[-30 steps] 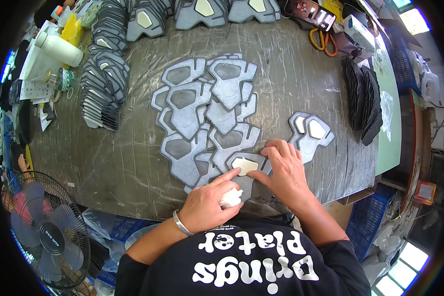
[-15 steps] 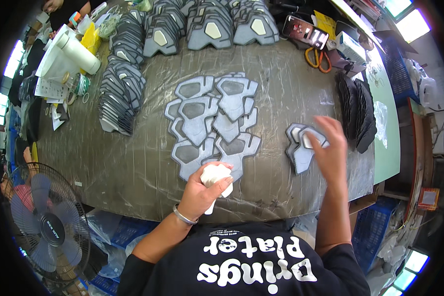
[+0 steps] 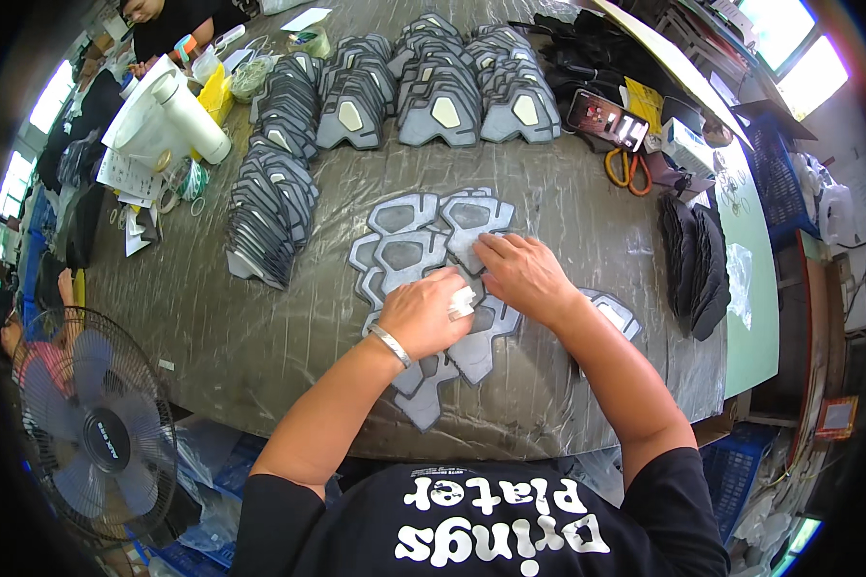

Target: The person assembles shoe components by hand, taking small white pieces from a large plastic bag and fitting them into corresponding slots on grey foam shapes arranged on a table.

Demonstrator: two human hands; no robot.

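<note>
Spread in overlapping rows on the table are several grey shaped pads (image 3: 404,213) with dark outlines and dark recessed patches. Above the lower rows, my left hand (image 3: 421,315) is closed around a bundle of white pieces (image 3: 461,302), which shows beside its fingers. My right hand (image 3: 524,277) has its fingertips on the lower end of the upper right pad (image 3: 479,216), in what looks like a pinch; the thumb is mostly hidden. Partly behind my right forearm lies a small pile of pads with white inserts (image 3: 614,313).
Long rows of stacked pads (image 3: 441,115) line the back and left. At right are orange-handled scissors (image 3: 628,173), a phone (image 3: 606,120) and black pieces (image 3: 695,264). A white bottle (image 3: 191,117) stands at left, a fan (image 3: 101,433) at lower left. Another person (image 3: 178,24) sits at far left.
My right hand has moved left from the small pile to the upper right pad. My left hand, still with the white pieces, has moved up and in among the pads. The view has shifted.
</note>
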